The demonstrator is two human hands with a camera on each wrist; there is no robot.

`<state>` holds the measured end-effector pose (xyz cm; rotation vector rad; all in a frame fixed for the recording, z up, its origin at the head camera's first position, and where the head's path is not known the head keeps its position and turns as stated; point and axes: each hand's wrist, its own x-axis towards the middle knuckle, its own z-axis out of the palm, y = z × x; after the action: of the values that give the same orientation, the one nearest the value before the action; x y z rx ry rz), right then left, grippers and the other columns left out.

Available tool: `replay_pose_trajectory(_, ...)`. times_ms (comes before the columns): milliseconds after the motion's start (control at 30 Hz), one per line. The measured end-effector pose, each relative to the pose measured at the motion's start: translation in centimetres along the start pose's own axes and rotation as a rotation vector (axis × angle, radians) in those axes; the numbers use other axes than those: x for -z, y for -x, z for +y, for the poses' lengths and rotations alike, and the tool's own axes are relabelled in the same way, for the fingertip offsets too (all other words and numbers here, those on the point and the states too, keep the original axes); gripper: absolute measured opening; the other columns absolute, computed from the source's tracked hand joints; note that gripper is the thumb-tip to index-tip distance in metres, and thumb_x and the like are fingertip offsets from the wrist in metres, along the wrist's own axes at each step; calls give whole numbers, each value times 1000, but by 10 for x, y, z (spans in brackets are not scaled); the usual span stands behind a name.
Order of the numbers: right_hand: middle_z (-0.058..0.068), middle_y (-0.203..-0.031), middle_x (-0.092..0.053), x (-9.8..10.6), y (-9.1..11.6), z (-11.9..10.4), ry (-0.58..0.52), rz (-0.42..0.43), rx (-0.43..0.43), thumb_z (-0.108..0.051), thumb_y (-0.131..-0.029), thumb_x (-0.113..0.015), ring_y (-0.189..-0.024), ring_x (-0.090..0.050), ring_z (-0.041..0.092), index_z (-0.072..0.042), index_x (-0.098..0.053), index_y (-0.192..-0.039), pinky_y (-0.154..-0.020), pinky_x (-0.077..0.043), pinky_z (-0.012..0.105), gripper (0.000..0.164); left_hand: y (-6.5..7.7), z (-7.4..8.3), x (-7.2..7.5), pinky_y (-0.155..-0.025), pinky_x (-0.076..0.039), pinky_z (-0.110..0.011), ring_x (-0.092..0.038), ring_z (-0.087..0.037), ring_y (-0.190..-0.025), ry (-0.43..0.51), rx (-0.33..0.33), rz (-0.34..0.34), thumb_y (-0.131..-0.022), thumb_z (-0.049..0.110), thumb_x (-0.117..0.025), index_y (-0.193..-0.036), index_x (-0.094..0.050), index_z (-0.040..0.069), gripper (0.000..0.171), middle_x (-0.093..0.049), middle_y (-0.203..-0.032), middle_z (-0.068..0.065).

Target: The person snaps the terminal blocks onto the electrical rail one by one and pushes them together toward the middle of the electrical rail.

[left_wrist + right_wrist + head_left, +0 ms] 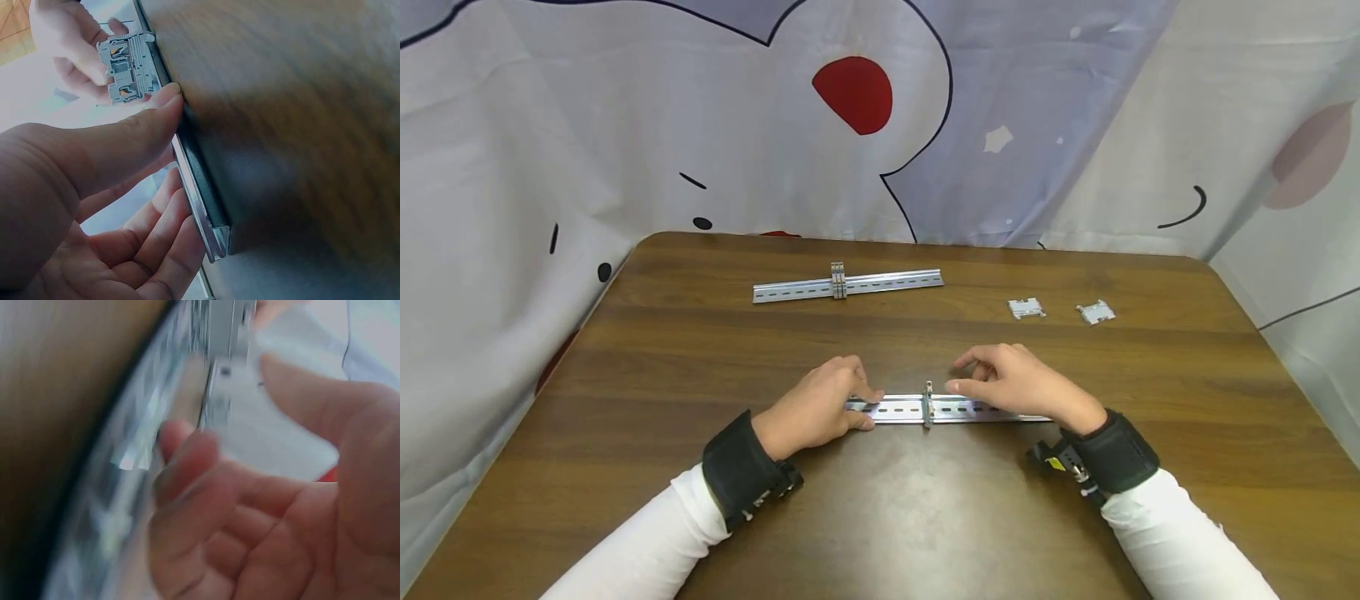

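A slotted metal DIN rail (pixel 898 410) lies crosswise on the table before me. My left hand (pixel 818 406) holds its left part, thumb on the near edge and fingers along the far edge. A grey terminal block (pixel 128 69) stands upright across the rail, around its middle. Just right of that block, my right hand (pixel 1022 382) hovers over the rail with thumb and fingers apart and nothing between them. The right wrist view is blurred; the block's side (pixel 226 328) shows beyond the fingertips there.
Farther back on the wooden table (pixel 700 333) lies a second DIN rail (pixel 891 283) carrying a cluster of terminal blocks (pixel 838 281). Two loose flat pieces, a left one (pixel 1026 308) and a right one (pixel 1096 312), lie at the back right. A printed cloth (pixel 737 125) hangs behind the table.
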<state>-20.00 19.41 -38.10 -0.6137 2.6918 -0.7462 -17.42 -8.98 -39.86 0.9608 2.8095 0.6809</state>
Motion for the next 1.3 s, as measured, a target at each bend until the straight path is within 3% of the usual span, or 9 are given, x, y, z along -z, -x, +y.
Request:
replay_pose_trajectory(100, 9, -85, -73, 15, 2, 17, 120, 69, -104, -33, -91, -68, -70, -63, 18, -3, -69, -117, -64, -49, 31, 39, 1, 0, 0, -69, -45, -26, -56, -15, -83, 2, 4, -1, -76, 21, -85, -109, -78, 10, 35, -65, -91, -2)
replay_pose_trajectory(200, 24, -106, -66, 31, 8, 37, 233, 117, -213, -32, -92, -66, -96, -60, 37, 5, -60, -127, -80, -50, 47, 51, 1, 0, 0, -69, -45, -26, -55, -15, -83, 5, 9, -5, -77, 21, -85, -110, -78, 10, 36, -65, -91, -2)
replay_pose_trajectory(300, 41, -137, -38, 47, 13, 58, 288, 102, -339, -37, -93, -64, -118, -37, 57, 9, -36, -145, -92, -39, 65, 75, 2, -1, 1, -69, -45, -26, -55, -15, -83, 3, 15, -10, -77, 21, -85, -111, -77, 11, 36, -65, -92, -3)
replay_pose_trajectory(467, 41, -154, -1, 65, 20, 96, 313, -7, -448, -53, -93, -56, -125, -15, 69, 9, -7, -154, -95, -29, 74, 100, 1, 0, 0, -68, -45, -27, -56, -17, -83, 10, 14, -16, -77, 21, -84, -108, -78, 10, 33, -66, -93, -4)
replay_pose_trajectory(600, 43, -152, -12, 74, 24, 110, 348, -58, -342, -49, -95, -56, -131, -17, 67, 14, -21, -150, -101, -24, 73, 91, 2, 0, 0, -68, -45, -26, -56, -17, -83, 24, 10, -11, -77, 20, -85, -108, -79, 10, 33, -66, -92, -5)
replay_pose_trajectory(800, 35, -119, -61, 90, 34, 112, 372, 55, -207, -22, -87, -71, -104, -60, 48, 6, -70, -105, -83, -47, 56, 32, 0, -2, 1, -68, -45, -26, -56, -17, -82, 26, -9, -6, -77, 20, -85, -108, -79, 9, 34, -65, -91, -5)
replay_pose_trajectory(900, 34, -110, -64, 95, 35, 111, 340, 118, -283, -19, -89, -68, -96, -59, 45, 7, -69, -100, -76, -46, 54, 29, 0, -2, 1, -68, -44, -25, -56, -17, -81, 27, -10, 4, -76, 20, -85, -108, -78, 9, 34, -65, -90, -4)
replay_pose_trajectory(1100, 42, -118, -56, 91, 32, 114, 346, 74, -373, -25, -93, -62, -110, -51, 55, 13, -52, -132, -87, -43, 63, 55, 0, -3, 0, -67, -43, -24, -55, -16, -81, 31, -3, -4, -77, 21, -85, -113, -76, 10, 38, -65, -92, -4)
replay_pose_trajectory(1300, 23, -93, -70, 84, 29, 112, 310, 96, -329, -14, -85, -71, -84, -61, 38, 1, -68, -99, -69, -47, 47, 21, 1, -3, 0, -67, -44, -24, -55, -17, -81, 40, 8, -9, -77, 21, -84, -114, -75, 10, 40, -65, -92, -4)
